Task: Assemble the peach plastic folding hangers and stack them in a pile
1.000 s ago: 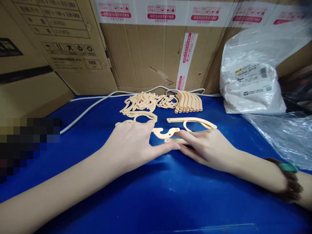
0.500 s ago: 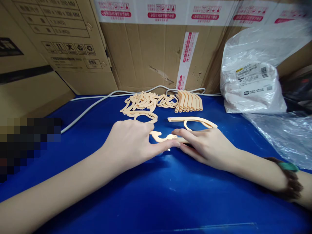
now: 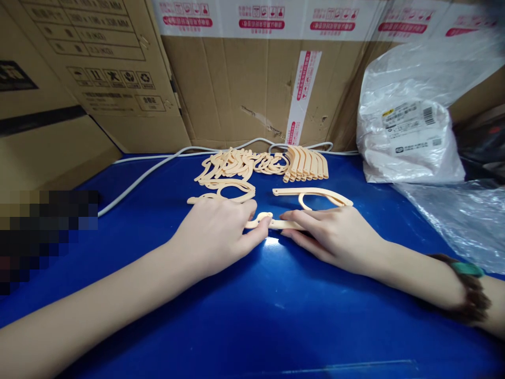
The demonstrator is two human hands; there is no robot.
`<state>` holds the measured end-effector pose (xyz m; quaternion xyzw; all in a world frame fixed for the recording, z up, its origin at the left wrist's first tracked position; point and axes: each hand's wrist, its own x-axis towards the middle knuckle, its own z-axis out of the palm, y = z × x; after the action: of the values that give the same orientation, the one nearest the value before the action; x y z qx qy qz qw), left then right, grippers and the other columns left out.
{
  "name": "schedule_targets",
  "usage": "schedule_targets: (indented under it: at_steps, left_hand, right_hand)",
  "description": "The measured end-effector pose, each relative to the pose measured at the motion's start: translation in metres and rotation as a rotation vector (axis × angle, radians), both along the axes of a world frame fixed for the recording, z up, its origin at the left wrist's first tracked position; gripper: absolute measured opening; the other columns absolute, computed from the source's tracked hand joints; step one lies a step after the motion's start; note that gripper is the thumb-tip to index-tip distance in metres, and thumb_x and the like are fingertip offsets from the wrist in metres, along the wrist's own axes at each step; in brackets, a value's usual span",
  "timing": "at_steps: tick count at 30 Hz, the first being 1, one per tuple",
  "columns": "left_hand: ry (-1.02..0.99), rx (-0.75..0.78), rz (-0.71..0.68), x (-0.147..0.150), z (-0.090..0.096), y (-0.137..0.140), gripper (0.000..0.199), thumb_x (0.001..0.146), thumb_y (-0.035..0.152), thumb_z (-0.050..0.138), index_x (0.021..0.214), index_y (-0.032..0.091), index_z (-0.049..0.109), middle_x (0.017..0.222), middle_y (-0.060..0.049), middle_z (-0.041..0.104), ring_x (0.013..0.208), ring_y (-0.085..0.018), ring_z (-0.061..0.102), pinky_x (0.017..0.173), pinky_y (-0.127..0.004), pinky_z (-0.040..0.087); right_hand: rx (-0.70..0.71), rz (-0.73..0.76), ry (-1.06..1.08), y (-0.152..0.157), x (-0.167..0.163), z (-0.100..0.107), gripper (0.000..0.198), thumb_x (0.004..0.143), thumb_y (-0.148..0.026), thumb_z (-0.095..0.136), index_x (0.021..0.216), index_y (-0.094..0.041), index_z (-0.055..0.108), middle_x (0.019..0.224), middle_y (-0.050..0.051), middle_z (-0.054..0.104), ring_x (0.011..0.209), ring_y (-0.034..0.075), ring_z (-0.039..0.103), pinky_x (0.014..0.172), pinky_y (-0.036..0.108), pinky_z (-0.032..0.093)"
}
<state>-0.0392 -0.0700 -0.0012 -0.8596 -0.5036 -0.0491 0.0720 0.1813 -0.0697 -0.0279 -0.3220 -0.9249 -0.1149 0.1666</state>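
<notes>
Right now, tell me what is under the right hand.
A pale bar runs in under the right hand, its left end showing. The rest of the bar, and anything else beneath that hand, is covered from view.

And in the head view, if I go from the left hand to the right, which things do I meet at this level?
Left hand → small curved cream piece in its fingers → straight cream piece, partly hidden → right hand → brown wristband.

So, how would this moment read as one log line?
left hand: holds curved piece | right hand: holds slim bar | behind: piled pieces
</notes>
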Motion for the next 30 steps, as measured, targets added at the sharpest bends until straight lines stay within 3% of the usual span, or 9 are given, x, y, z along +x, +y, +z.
schedule_targets:
  at_steps: [8,16,23,30]
  left_hand:
    - [-0.044,0.013,-0.161,-0.002,-0.009,0.008,0.036,0.101,0.037,0.027,0.081,0.019,0.051,0.071,-0.001,0.058,0.061,-0.020,0.055,0.053,-0.028,0.024]
    - [-0.178,-0.092,-0.257,-0.003,-0.009,0.008,0.033,0.102,0.032,0.025,0.080,0.019,0.047,0.071,0.001,0.055,0.062,-0.018,0.052,0.058,-0.028,0.029]
    - [-0.231,-0.241,-0.287,-0.004,-0.010,0.011,0.034,0.101,0.032,0.025,0.075,0.020,0.042,0.064,0.002,0.048,0.056,-0.015,0.045,0.056,-0.028,0.025]
    - [-0.198,-0.239,-0.308,-0.005,-0.013,0.016,0.036,0.096,0.046,0.044,0.072,0.020,0.037,0.059,0.004,0.044,0.053,-0.014,0.043,0.052,-0.026,0.022]
  right_hand:
    - [-0.002,-0.051,0.053,-0.002,0.000,0.001,0.025,0.097,-0.031,0.046,0.100,-0.019,0.067,0.080,0.000,0.073,0.062,0.016,0.068,0.048,0.028,0.034]
    - [0.052,-0.033,0.060,-0.001,0.001,0.003,0.027,0.100,-0.030,0.042,0.100,-0.019,0.066,0.087,0.002,0.075,0.067,0.014,0.069,0.051,0.026,0.037]
    - [0.078,-0.030,0.052,-0.003,0.001,0.002,0.027,0.100,-0.032,0.043,0.099,-0.018,0.066,0.077,0.001,0.072,0.064,0.015,0.068,0.051,0.027,0.038]
    - [0.060,-0.028,0.032,0.000,0.002,0.000,0.031,0.102,-0.033,0.039,0.097,-0.018,0.066,0.080,0.002,0.072,0.067,0.014,0.068,0.054,0.027,0.038]
